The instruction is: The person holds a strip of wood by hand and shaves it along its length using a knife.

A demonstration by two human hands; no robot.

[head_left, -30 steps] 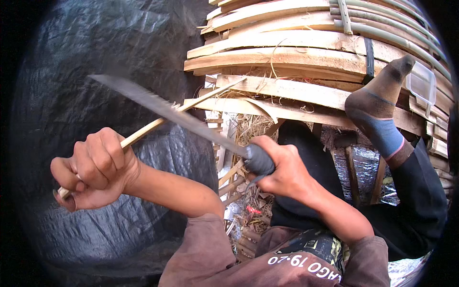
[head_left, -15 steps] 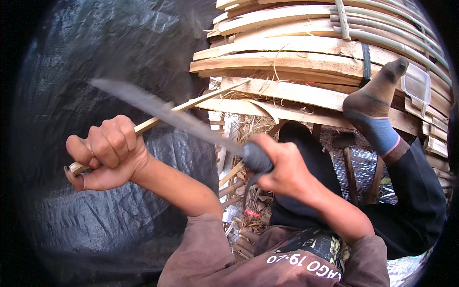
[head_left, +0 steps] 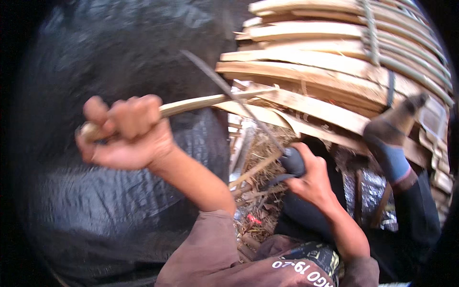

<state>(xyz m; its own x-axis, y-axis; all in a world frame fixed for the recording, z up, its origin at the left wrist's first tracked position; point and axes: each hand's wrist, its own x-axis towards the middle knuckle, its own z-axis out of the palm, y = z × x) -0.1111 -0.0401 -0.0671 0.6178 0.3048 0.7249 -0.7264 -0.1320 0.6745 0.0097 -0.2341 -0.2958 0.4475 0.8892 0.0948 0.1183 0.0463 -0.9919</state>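
My left hand (head_left: pixel 126 131) is closed round one end of a long, thin wooden stick (head_left: pixel 198 102), which points right toward the planks. Its far tip lies over or against the edge of the plank pile. In my right hand (head_left: pixel 311 179) is a machete (head_left: pixel 293 161), gripped by its dark wrapped handle. The long narrow blade slants up to the left and crosses the stick near its far part. Whether the edge touches the stick I cannot tell. Both hands are slightly blurred, the left one more so.
Pale sawn planks (head_left: pixel 301 71) are stacked at the upper right, with bamboo poles (head_left: pixel 411 64) behind. A socked foot (head_left: pixel 389 136) rests against them near a clear plastic container (head_left: pixel 432 115). Black plastic sheeting (head_left: pixel 110 201) spreads at the left. Shavings (head_left: pixel 260 160) litter the ground below.
The machete has swung from lying low across the stick's middle to a steeper slant nearer its far end. Seen in the picture, both hands sit further right, and the whole view has shifted.
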